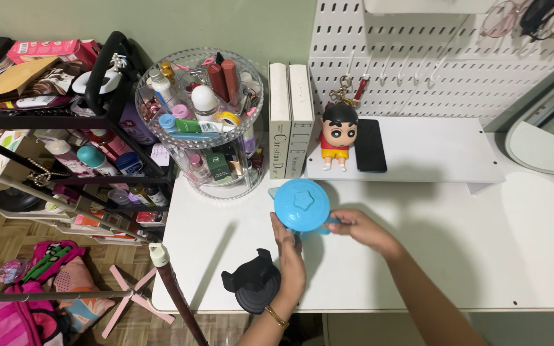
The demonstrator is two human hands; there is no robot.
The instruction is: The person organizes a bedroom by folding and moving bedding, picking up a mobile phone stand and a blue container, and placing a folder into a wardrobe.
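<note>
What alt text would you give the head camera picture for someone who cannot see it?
Two hands, the left hand and the right hand, hold a round blue lid with a star knob above a white desk. A black holder lies nearby; a clear cosmetics organiser, two books and a cartoon figurine stand behind.

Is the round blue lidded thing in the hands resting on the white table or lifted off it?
Cannot tell. Both hands, left hand and right hand, hold the blue round thing over the table; contact is hidden.

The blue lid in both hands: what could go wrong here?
Both hands, left and right, hold the blue lid close to the clear organizer; a wide move might knock its bottles. The black holder sits at the table edge by the left wrist and could be pushed off.
</note>
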